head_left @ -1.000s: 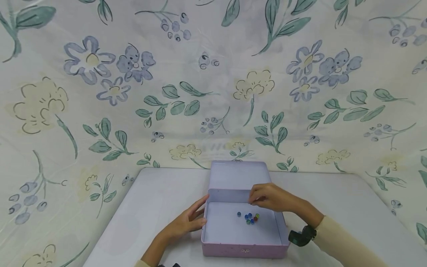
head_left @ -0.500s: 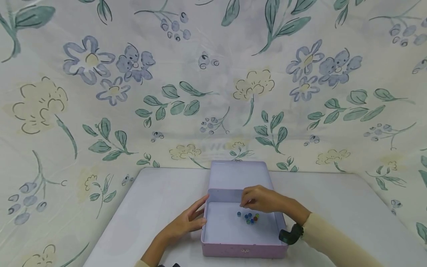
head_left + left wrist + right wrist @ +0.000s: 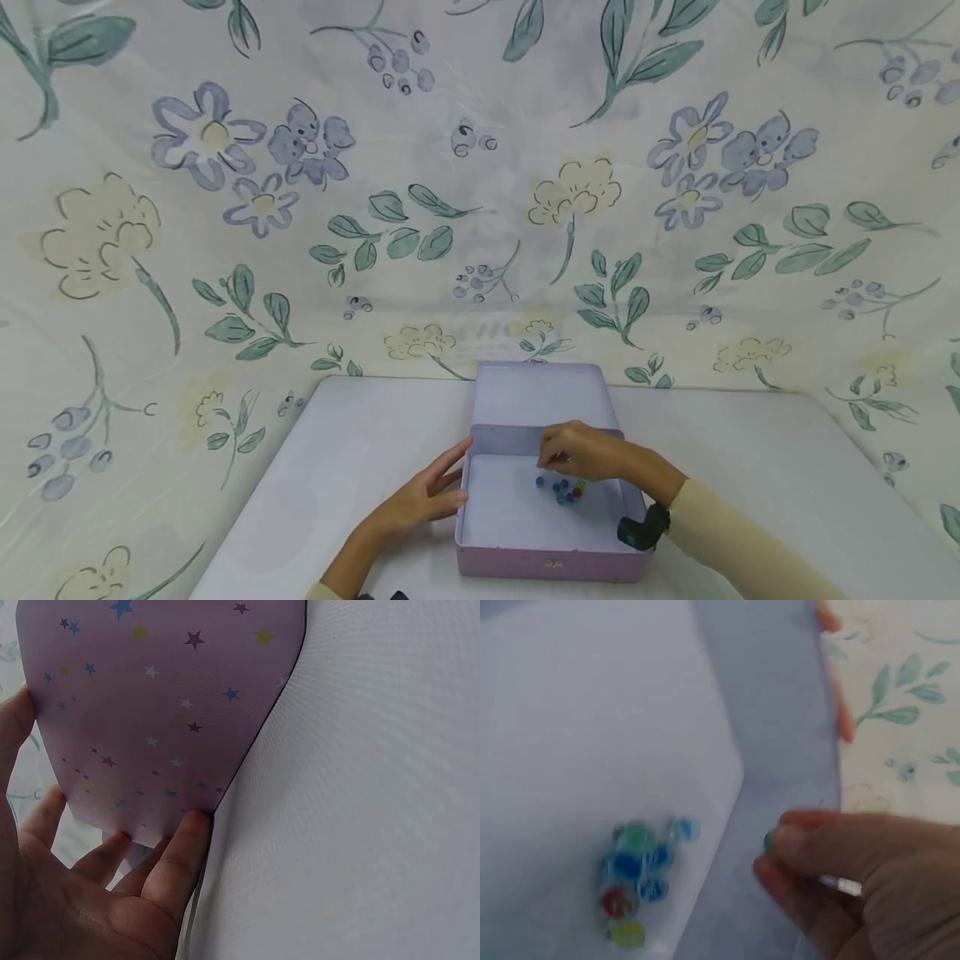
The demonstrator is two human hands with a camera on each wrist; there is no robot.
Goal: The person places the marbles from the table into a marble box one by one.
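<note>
A lilac-pink tin box (image 3: 553, 564) has its lid (image 3: 538, 393) swung back. Spread against the box's left side is my left hand (image 3: 420, 500); in the left wrist view its fingertips touch the star-printed wall (image 3: 165, 712). My right hand (image 3: 581, 450) is over the back of the box, and in the right wrist view it pinches a green marble (image 3: 769, 841) between thumb and fingertips. Several marbles lie grouped on the box floor, among them a red marble (image 3: 619, 902), a yellow marble (image 3: 626, 933) and a pale green marble (image 3: 636, 837), along with blue ones.
The box stands on a white table (image 3: 277, 492), toward its front. A flower-printed cloth (image 3: 480, 208) rises behind the table. Low walls enclose the marbles, and the raised lid stands at the back.
My right hand has moved left across the back of the box, most of it in the first half second. The left hand and the marbles on the box floor stay put.
</note>
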